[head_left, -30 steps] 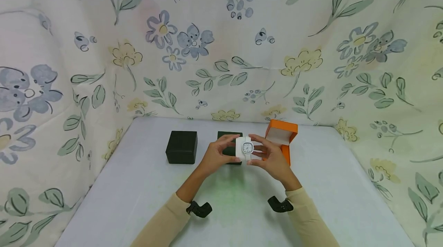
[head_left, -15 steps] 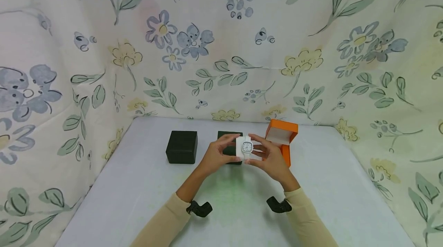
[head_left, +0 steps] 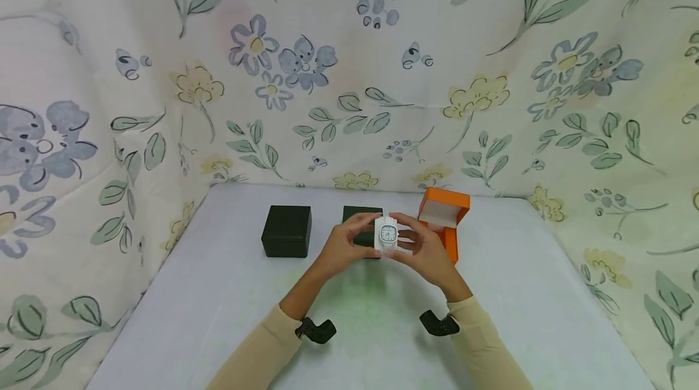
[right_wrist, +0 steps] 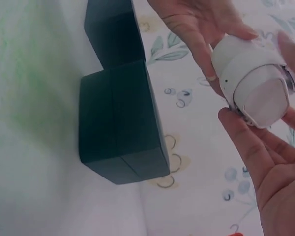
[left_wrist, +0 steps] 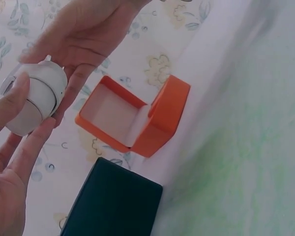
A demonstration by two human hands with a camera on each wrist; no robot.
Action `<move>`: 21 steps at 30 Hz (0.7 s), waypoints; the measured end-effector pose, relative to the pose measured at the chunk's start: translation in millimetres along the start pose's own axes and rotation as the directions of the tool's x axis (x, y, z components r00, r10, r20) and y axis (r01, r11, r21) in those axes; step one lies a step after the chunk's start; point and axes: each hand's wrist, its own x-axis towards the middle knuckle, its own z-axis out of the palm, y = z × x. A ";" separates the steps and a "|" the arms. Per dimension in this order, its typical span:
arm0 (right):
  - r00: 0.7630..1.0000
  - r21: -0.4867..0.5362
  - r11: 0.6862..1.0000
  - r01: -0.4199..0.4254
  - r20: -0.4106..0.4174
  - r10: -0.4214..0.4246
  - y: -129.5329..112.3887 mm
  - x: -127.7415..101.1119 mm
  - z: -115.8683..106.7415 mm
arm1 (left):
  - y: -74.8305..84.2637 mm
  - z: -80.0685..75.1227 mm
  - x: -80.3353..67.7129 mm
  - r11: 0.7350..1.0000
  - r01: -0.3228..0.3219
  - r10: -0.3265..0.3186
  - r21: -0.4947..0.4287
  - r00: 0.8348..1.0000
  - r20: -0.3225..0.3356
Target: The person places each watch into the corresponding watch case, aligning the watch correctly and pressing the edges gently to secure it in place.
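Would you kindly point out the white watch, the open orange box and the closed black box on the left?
white watch (head_left: 388, 233), head view, on its face
orange box (head_left: 443, 198), head view, on its raised lid
black box (head_left: 286, 231), head view, on its top

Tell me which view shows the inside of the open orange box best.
The left wrist view: the orange box fills mid-frame, lid open, pale lining showing. The head view shows it small, partly behind the right hand. The right wrist view shows no clear part of it.

Pale lavender-white tabletop (head_left: 218, 293), floral cloth backdrop (head_left: 349, 74) hung behind and draped along both sides, printed with blue and yellow flowers and green leaves, soft folds at the left corner, even diffuse light, faint green tint on the table centre
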 end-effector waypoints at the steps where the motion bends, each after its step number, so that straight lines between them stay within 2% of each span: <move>1: 1.000 0.008 1.000 0.001 -0.001 -0.001 0.4 0.2 0.1 | 1.5 -0.2 -0.5 1.000 -0.003 0.003 -0.005 1.000 0.001; 12: 1.000 0.054 0.998 -0.013 -0.025 0.015 -0.1 -0.5 1.0 | 1.2 1.9 0.4 0.999 -0.028 0.028 -0.029 0.999 0.019; 19: 0.998 0.057 0.998 -0.035 -0.047 0.038 0.9 -2.1 0.4 | -26.2 2.8 7.7 0.998 -0.064 0.065 -0.021 0.997 0.034; 21: 0.998 0.058 0.997 -0.043 -0.050 0.046 0.9 -2.9 -0.1 | -25.4 3.7 8.2 0.997 -0.070 0.071 -0.022 0.997 0.036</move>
